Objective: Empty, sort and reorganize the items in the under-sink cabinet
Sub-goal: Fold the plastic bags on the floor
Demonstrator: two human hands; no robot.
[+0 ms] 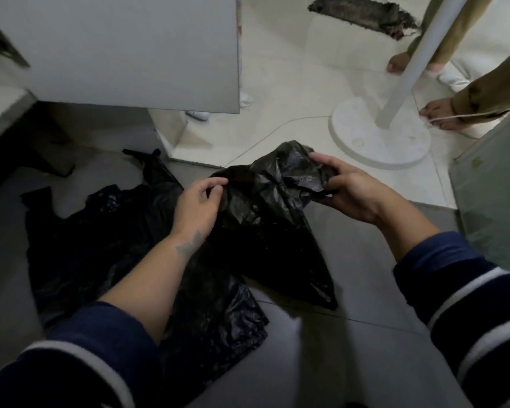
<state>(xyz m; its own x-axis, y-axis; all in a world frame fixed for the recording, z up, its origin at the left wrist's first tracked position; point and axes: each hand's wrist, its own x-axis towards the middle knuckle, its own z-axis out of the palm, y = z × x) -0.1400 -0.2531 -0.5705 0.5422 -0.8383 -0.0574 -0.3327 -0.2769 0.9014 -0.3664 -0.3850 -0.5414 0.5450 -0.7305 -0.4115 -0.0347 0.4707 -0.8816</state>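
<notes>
Both hands held one black bag (265, 201) off the floor (351, 334), at centre of view. Left hand (196, 206) pinched the bag's edge between thumb and fingertips, at 9 o'clock of the bag. Right hand (346, 189) had its fingers curled round the bunched top, at 2 o'clock. The bag's lower part hung down toward 6 o'clock.

More black bags (100, 240) lay spread on the floor at 8 o'clock of the held one, one partly under the left forearm. An open cabinet door (130, 54) stood at 11 o'clock and a white fan base (377, 136) at 1 o'clock.

Risks, as judged: thin film could tear if the hands pulled apart hard; the trailing end could drag over the loose pile and muddle the sorting.
</notes>
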